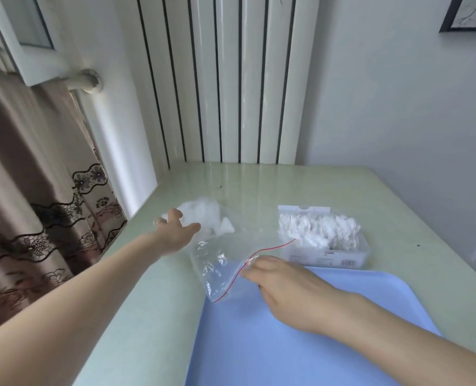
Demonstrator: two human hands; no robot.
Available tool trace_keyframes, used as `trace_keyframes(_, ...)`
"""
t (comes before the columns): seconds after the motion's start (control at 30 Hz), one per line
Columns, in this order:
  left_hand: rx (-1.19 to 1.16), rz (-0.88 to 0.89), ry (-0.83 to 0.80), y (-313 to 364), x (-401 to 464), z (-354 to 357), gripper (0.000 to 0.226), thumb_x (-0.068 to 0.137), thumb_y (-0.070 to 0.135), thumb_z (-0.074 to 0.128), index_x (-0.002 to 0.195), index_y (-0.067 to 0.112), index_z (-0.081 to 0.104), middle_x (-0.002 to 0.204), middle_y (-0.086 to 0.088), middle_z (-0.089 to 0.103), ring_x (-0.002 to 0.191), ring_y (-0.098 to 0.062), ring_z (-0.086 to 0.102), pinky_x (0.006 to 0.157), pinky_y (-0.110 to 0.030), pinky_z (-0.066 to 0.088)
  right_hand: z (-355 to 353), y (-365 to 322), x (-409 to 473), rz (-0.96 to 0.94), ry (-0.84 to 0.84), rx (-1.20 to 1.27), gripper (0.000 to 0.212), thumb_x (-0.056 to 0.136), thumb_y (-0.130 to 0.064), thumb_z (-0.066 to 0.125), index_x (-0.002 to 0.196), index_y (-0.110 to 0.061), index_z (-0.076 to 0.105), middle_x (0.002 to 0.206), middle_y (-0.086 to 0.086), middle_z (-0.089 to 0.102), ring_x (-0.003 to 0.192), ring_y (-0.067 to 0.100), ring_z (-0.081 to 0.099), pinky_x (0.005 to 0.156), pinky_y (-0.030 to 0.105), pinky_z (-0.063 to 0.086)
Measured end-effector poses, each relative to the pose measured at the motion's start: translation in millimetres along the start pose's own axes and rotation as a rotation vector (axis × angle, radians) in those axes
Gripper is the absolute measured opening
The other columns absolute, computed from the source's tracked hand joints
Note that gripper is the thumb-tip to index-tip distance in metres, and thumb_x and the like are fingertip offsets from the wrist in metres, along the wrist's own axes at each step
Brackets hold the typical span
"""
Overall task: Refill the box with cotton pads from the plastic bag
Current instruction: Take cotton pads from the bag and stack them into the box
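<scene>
Right hand [284, 285] pinches the red-striped mouth of the clear plastic zip bag [225, 263], pinning it to the pale green bench [398, 213]. Left hand [175, 232], fingers spread and holding nothing, reaches the loose white cotton pads [203, 215] at the bag's far end, likely to gather them. The white cardboard box [323, 246] sits just right, heaped.

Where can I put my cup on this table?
Bare table lies right of the box, behind it by the radiator, and in front of the left hand. It is crowded between bag, box and tray.
</scene>
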State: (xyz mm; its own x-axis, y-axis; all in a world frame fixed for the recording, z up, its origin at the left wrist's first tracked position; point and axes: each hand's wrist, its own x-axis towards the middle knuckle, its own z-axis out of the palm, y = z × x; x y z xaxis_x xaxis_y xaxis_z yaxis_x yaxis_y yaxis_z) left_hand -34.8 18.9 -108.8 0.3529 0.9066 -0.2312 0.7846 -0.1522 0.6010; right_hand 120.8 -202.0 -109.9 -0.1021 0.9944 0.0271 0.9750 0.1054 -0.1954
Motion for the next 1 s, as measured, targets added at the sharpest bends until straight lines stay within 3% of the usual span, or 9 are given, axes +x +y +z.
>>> trace_keyframes(0.1, -0.016, 0.024, -0.032, -4, 4, 2, 0.060, 0.093, 0.044, 0.058, 0.141, 0.023, 0.029, 0.148, -0.015, 0.021, 0.108, -0.032, 0.051, 0.103, -0.040, 0.043, 16, 3, 29, -0.001, 0.035, -0.025, 0.056, 0.096, -0.004, 0.037, 0.150, -0.018, 0.036, 0.151, 0.001, 0.039, 0.141, 0.020, 0.034, 0.112, 0.032, 0.035)
trace_keyframes(0.2, 0.176, 0.132, -0.039, -6, 13, 0, 0.061, 0.089, 0.055, 0.056, 0.135, 0.025, 0.030, 0.140, -0.011, 0.026, 0.103, -0.031, 0.057, 0.102, -0.045, 0.046, 32, 7, 70, 0.051, 0.066, 0.068, 0.060, 0.094, -0.009, 0.041, 0.151, -0.028, 0.032, 0.151, -0.001, 0.034, 0.137, 0.020, 0.038, 0.106, 0.038, 0.044)
trace_keyframes(0.3, 0.477, 0.298, 0.023, -9, 27, -7, 0.062, 0.090, 0.064, 0.044, 0.137, 0.026, 0.029, 0.139, -0.011, 0.030, 0.112, -0.033, 0.053, 0.104, -0.042, 0.041, 41, 6, 113, 0.148, 0.130, 0.223, 0.050, 0.093, -0.015, 0.040, 0.143, -0.021, 0.046, 0.141, 0.005, 0.045, 0.128, 0.025, 0.048, 0.109, 0.034, 0.039)
trace_keyframes(0.4, 0.511, 0.236, 0.099, -15, 49, -13, 0.069, 0.088, 0.067, 0.028, 0.148, 0.032, 0.023, 0.154, -0.013, 0.025, 0.140, -0.033, 0.029, 0.113, -0.046, 0.024, 36, 8, 143, 0.209, 0.103, 0.093, 0.055, 0.100, -0.013, 0.041, 0.153, -0.012, 0.027, 0.161, 0.010, 0.021, 0.148, 0.029, 0.023, 0.119, 0.031, 0.017)
trace_keyframes(0.47, 0.512, 0.225, 0.066, -20, 63, -16, 0.070, 0.087, 0.063, 0.023, 0.152, 0.037, 0.020, 0.161, -0.010, 0.019, 0.147, -0.031, 0.017, 0.118, -0.047, 0.017, 33, 8, 157, 0.253, 0.098, 0.020, 0.060, 0.098, -0.010, 0.042, 0.154, -0.013, 0.021, 0.162, 0.009, 0.016, 0.146, 0.032, 0.025, 0.118, 0.038, 0.024)
trace_keyframes(0.67, 0.469, 0.265, -0.110, -21, 68, -13, 0.045, 0.105, 0.031, 0.026, 0.150, 0.022, 0.029, 0.158, -0.005, 0.026, 0.141, -0.030, 0.028, 0.110, -0.034, 0.026, 39, 21, 202, 0.240, 0.157, 0.017, 0.062, 0.090, -0.014, 0.051, 0.149, -0.010, 0.031, 0.148, 0.009, 0.035, 0.139, 0.028, 0.033, 0.110, 0.035, 0.031)
trace_keyframes(0.8, 0.405, 0.229, -0.086, -27, 75, -15, 0.041, 0.105, 0.019, 0.032, 0.145, 0.013, 0.033, 0.160, -0.009, 0.019, 0.137, -0.035, 0.031, 0.111, -0.044, 0.033, 34, 27, 216, 0.226, 0.111, 0.069, 0.065, 0.091, -0.016, 0.055, 0.150, -0.010, 0.030, 0.153, 0.007, 0.036, 0.141, 0.023, 0.033, 0.110, 0.029, 0.027)
trace_keyframes(0.9, 0.466, 0.242, -0.100, -25, 75, -13, 0.040, 0.105, 0.017, 0.032, 0.145, 0.012, 0.032, 0.159, -0.008, 0.019, 0.136, -0.035, 0.033, 0.110, -0.047, 0.034, 33, 31, 219, 0.275, 0.163, 0.208, 0.056, 0.095, -0.012, 0.053, 0.149, -0.011, 0.037, 0.148, 0.011, 0.045, 0.135, 0.029, 0.044, 0.108, 0.033, 0.035)
trace_keyframes(1.0, 0.557, 0.272, -0.110, -19, 74, -13, 0.039, 0.104, 0.017, 0.032, 0.143, 0.012, 0.035, 0.158, -0.010, 0.020, 0.136, -0.036, 0.033, 0.110, -0.044, 0.033, 33, 32, 218, 0.325, 0.256, 0.166, 0.044, 0.098, -0.009, 0.046, 0.142, -0.010, 0.047, 0.136, 0.013, 0.056, 0.122, 0.032, 0.054, 0.099, 0.037, 0.044)
